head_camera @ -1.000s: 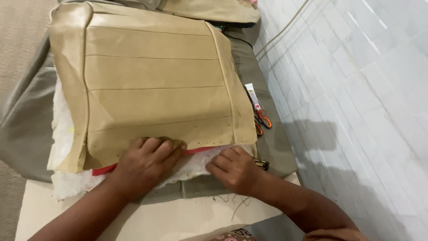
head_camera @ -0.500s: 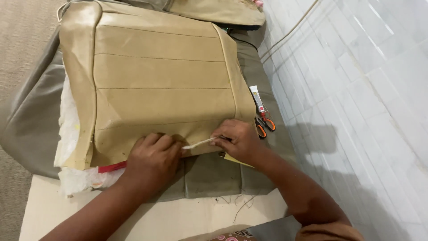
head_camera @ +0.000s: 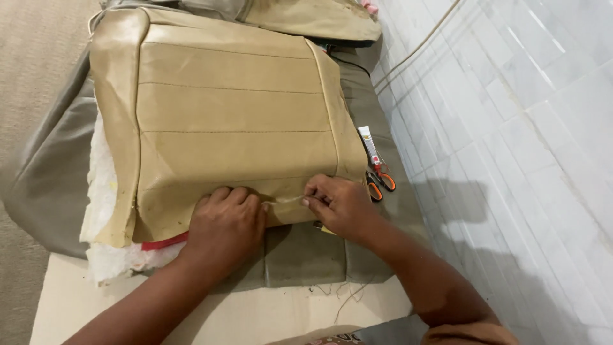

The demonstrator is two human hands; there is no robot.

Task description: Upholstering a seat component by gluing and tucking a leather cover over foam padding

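A tan leather seat cover (head_camera: 230, 121) with stitched panels lies over white foam padding (head_camera: 102, 191) on the floor. My left hand (head_camera: 227, 223) presses flat on the cover's near edge, fingers together. My right hand (head_camera: 338, 204) sits just to its right, fingertips pinching a thin pale strip or thread (head_camera: 288, 200) at the cover's lower seam. A red strip (head_camera: 163, 243) shows under the cover's near-left edge.
Grey fabric (head_camera: 45, 185) spreads beneath the cushion. Orange-handled scissors (head_camera: 380, 181) and a small white tube (head_camera: 369, 144) lie to the right, beside a white tiled surface (head_camera: 511, 128). A pale board (head_camera: 255, 313) lies near me. Another tan piece (head_camera: 319, 19) is at the far edge.
My right hand moved up and right from the near edge, gripped the thin strip at the seam, and now holds it closer to my left hand. The left hand stayed pressing.
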